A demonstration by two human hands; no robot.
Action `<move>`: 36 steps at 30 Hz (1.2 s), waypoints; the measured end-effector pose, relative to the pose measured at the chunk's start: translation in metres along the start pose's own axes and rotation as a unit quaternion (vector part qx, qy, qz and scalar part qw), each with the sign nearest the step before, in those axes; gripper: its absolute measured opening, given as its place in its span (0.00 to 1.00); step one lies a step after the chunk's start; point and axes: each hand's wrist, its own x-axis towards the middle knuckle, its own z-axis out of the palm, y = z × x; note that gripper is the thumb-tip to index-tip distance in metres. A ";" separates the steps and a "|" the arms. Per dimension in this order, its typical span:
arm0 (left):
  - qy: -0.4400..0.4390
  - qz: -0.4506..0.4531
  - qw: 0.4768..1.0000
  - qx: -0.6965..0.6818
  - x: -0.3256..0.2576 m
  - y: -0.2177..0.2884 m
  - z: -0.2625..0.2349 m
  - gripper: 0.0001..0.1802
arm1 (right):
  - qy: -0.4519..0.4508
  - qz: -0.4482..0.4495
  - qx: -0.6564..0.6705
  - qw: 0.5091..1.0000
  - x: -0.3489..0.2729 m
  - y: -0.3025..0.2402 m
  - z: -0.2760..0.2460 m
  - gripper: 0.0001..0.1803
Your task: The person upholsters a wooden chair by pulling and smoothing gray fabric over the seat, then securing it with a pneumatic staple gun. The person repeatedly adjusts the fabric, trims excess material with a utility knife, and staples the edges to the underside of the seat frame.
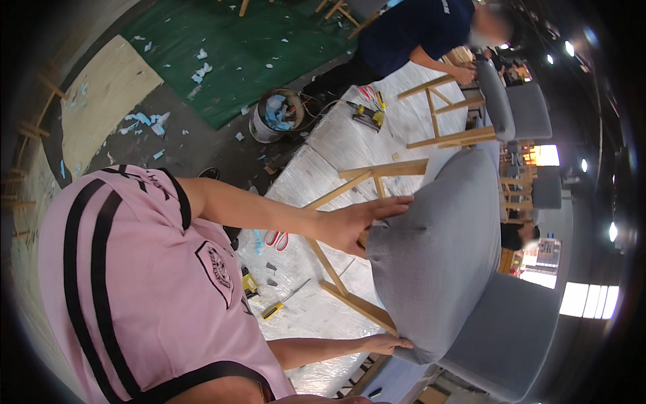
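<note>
A grey upholstered chair (441,249) with light wooden legs lies tipped over, its legs pointing back toward me. My left hand (353,225) rests against the near edge of the seat where the frame meets the fabric, its fingers stretched over the cloth. Lower in the picture, my right hand (387,344) grips the seat's corner beside a wooden leg (360,308); some of its fingertips are hidden behind the cloth. Between my arms, red-handled scissors (276,240), a yellow-handled screwdriver (273,311) and a partly hidden yellow-and-black tool (249,283) lie on the plastic-covered table (303,323).
A co-worker in dark clothing has a hand (463,73) by another tipped chair (494,101). Toward that side lie a staple gun (367,118) and more scissors (367,93). A bucket (266,131) of blue scraps stands beside the table. Another grey chair (508,337) is beyond mine.
</note>
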 end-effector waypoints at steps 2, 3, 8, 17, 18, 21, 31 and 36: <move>0.019 0.038 0.999 0.024 0.010 -0.007 0.004 0.68 | -0.010 0.006 0.028 1.000 0.007 -0.003 0.002 0.41; 0.020 0.033 0.999 0.025 0.020 -0.010 0.002 0.68 | -0.020 0.009 0.041 0.999 0.009 -0.005 0.009 0.41; 0.009 0.001 1.000 0.019 0.056 -0.020 0.005 0.67 | -0.042 0.013 0.079 0.996 0.026 -0.010 0.022 0.41; 0.009 0.062 0.998 -0.023 0.007 -0.014 -0.002 0.63 | -0.061 0.033 0.110 0.992 0.009 0.007 -0.011 0.41; -0.002 0.054 0.998 -0.030 -0.001 -0.009 -0.007 0.61 | -0.059 0.038 0.110 0.992 0.006 0.007 -0.018 0.41; 0.030 0.004 0.998 -0.048 -0.022 0.022 -0.033 0.47 | -0.072 0.043 0.109 0.990 -0.006 0.007 -0.027 0.41; -0.036 -0.283 0.950 -0.124 0.004 0.074 -0.039 0.22 | -0.084 0.052 0.123 0.988 -0.011 0.005 -0.029 0.42; 0.032 -0.250 0.962 -0.107 -0.003 0.075 -0.030 0.22 | -0.096 0.051 0.131 0.985 -0.009 0.010 -0.027 0.42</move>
